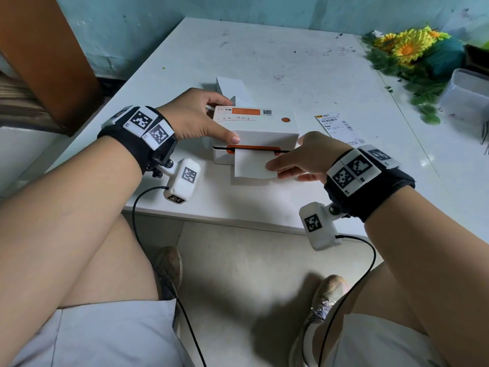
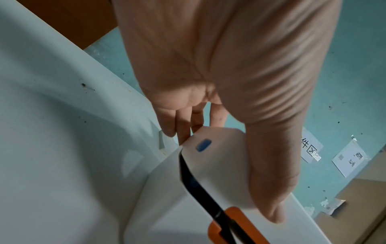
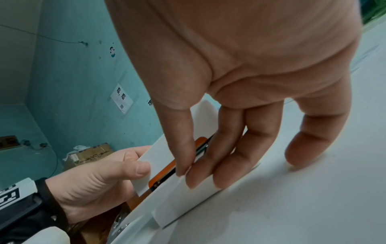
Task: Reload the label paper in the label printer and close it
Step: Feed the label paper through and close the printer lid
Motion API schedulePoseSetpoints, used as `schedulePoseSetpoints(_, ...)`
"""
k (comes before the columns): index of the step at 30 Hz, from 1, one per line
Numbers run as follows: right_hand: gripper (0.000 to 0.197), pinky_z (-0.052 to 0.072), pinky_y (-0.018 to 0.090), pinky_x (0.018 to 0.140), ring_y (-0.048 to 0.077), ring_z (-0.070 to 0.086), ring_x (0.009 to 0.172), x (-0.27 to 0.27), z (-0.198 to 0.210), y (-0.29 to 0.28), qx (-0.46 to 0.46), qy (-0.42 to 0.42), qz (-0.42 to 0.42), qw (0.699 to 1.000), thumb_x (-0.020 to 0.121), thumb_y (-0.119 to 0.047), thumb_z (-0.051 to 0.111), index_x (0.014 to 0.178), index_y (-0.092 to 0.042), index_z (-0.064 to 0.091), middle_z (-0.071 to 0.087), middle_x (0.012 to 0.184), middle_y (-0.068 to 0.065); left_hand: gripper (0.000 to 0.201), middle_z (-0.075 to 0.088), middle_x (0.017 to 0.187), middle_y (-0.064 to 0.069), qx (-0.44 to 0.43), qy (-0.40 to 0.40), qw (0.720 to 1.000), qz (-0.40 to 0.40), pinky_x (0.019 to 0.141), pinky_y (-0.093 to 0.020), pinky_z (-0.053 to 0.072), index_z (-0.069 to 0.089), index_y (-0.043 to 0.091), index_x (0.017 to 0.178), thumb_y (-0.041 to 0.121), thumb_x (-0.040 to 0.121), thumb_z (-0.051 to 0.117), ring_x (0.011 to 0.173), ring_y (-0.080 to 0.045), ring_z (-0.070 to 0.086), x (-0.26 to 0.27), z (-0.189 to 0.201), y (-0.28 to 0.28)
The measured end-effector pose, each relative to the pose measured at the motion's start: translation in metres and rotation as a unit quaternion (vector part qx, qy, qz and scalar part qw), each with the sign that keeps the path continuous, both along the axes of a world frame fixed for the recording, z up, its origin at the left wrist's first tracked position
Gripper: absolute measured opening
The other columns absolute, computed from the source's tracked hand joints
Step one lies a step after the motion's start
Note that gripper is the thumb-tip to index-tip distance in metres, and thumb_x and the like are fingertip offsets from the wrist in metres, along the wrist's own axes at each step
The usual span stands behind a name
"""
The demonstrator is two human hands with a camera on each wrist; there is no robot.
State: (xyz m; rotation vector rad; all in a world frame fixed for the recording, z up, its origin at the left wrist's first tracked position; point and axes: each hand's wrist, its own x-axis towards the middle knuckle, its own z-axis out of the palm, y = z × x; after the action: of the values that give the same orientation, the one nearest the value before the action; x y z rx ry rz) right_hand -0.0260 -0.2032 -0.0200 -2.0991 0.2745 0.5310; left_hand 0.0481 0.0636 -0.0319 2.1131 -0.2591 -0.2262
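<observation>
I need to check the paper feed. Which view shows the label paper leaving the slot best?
Head view: the whole label paper hangs from the slot. The right wrist view shows it partly, under fingers; the left wrist view misses it.

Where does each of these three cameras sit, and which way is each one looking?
Head: on the head, looking down at the label printer on the table; both forearms, hands and knees show.
Left wrist: along the left hand, which grips the printer's lid.
Right wrist: along the right hand, whose fingers pinch the label paper.
All three share the printer's orange slot.
</observation>
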Motion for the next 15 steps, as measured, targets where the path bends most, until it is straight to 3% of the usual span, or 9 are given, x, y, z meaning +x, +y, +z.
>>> schedulePoseSetpoints(3,0.043,0.055,0.048,0.11,0.012,0.083,0.091,0.0022,-0.0026,0.0013,-0.012,0.001,0.005,1.0,0.077,-0.022,0.095,0.098,-0.02,0.058,0.086,0.09,-0.002,0.124,0.079,0.123,0.006,0.003,-0.002,1.0,-0.003,0.112,-0.043,0.055,0.069,0.027,0.138,0.063,0.025,0.104,0.119,-0.016,0.074,0.0006,-0.0007,0.0005)
schedulePoseSetpoints(5,0.048,0.054,0.048,0.11,0.011,0.083,0.09,0.0039,-0.0044,0.0016,-0.019,0.002,0.006,1.0,0.076,-0.023,0.095,0.11,-0.016,0.061,0.086,0.088,-0.003,0.122,0.079,0.124,0.006,0.005,-0.001,1.0,-0.006,0.112,-0.042,0.055,0.068,0.026,0.138,0.062,0.027,0.105,0.119,-0.016,0.074,0.0008,-0.0011,0.0004)
schedulePoseSetpoints(12,0.057,0.055,0.048,0.109,0.01,0.083,0.089,0.0082,-0.0081,0.0014,-0.037,0.006,0.023,0.999,0.074,-0.028,0.096,0.12,-0.013,0.066,0.086,0.087,-0.004,0.1,0.079,0.123,0.003,0.012,0.002,1.0,-0.021,0.111,-0.042,0.057,0.07,0.023,0.132,0.047,0.041,0.103,0.118,-0.018,0.074,-0.0023,0.0014,-0.001)
schedulePoseSetpoints(15,0.061,0.053,0.048,0.11,0.012,0.083,0.091,0.0076,-0.0048,-0.0017,-0.03,0.002,0.037,0.999,0.075,-0.038,0.096,0.123,-0.013,0.069,0.086,0.09,-0.004,0.097,0.078,0.124,0.004,0.021,0.004,1.0,-0.016,0.112,-0.042,0.056,0.069,0.025,0.133,0.046,0.045,0.104,0.119,-0.017,0.073,-0.0047,0.0033,-0.0015)
